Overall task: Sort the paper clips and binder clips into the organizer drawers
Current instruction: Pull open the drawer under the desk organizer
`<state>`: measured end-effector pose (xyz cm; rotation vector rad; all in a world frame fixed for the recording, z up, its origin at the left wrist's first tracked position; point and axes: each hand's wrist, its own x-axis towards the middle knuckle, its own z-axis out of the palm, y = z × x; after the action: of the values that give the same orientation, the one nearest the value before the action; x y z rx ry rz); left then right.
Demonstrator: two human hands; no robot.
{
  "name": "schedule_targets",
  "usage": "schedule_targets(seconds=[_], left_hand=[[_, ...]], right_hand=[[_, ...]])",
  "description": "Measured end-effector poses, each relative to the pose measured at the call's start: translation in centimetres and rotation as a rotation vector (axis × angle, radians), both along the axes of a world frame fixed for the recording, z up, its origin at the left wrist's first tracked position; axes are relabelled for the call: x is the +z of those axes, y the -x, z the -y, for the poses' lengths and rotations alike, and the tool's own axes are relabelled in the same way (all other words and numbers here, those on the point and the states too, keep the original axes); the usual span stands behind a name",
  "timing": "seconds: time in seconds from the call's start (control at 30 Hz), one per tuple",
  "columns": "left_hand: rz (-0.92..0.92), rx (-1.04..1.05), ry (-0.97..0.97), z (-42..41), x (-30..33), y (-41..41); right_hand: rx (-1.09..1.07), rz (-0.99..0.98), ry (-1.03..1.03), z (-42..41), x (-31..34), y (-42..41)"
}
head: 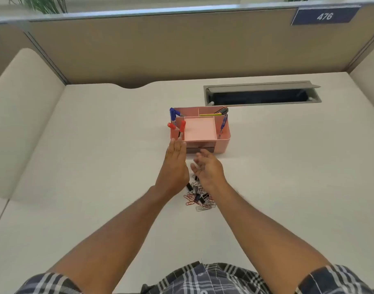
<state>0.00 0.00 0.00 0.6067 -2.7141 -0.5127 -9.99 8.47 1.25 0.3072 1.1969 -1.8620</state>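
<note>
A pink desk organizer (224,138) stands mid-desk, with drawers (200,148) low on its near face. Its square top tray looks bare. A mixed pile of paper clips (204,205) and black binder clips (196,194) lies on the desk nearer to me. My left hand (175,166) is stretched flat, fingertips by the organizer's near left corner. My right hand (208,169) hovers between the pile and the drawers, fingers loosely curled and apart, with nothing visible in it. Both hands hide part of the pile and the drawer fronts.
Red and blue markers (176,124) stick up from the organizer's left slots, and a blue pen (224,124) from its right one. A grey cable hatch (262,95) lies open behind it. Beige partition walls (182,49) close off the desk's back and sides.
</note>
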Motion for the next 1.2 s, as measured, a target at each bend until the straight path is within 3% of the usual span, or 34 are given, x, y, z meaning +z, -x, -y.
schedule_targets(seconds=[0.13, 0.3, 0.43, 0.53, 0.67, 0.73, 1.03, 1.2], left_hand=[[0.007, 0.033, -0.068, 0.0, 0.3, 0.0], [-0.065, 0.051, -0.151, 0.1, 0.3, 0.0], [-0.285, 0.317, -0.328, -0.8, 1.3, -0.1], [-0.315, 0.562, -0.567, -1.4, 1.9, -0.1], [-0.245, 0.682, -1.066, -1.2, 1.7, 1.1], [-0.274, 0.726, -1.199, -1.2, 1.6, 1.6], [-0.301, 0.69, -1.211, -1.5, 1.2, 2.0], [-0.271, 0.677, -1.162, -1.6, 1.6, 1.3]], right_hand=[[-0.096, 0.197, 0.137, 0.8, 0.1, -0.5], [-0.109, 0.26, 0.209, 1.0, 0.1, -0.2], [-0.078, 0.243, 0.187, 0.2, -0.2, -0.8], [-0.065, 0.257, 0.177, -0.9, -0.6, -1.7], [-0.057, 0.261, 0.165, -2.0, -0.5, -2.7], [-0.056, 0.265, 0.152, -2.1, -0.3, -2.9], [-0.022, 0.231, 0.054, -2.6, 0.7, -1.9], [0.068, -0.035, -0.233, -4.2, 1.7, 0.3]])
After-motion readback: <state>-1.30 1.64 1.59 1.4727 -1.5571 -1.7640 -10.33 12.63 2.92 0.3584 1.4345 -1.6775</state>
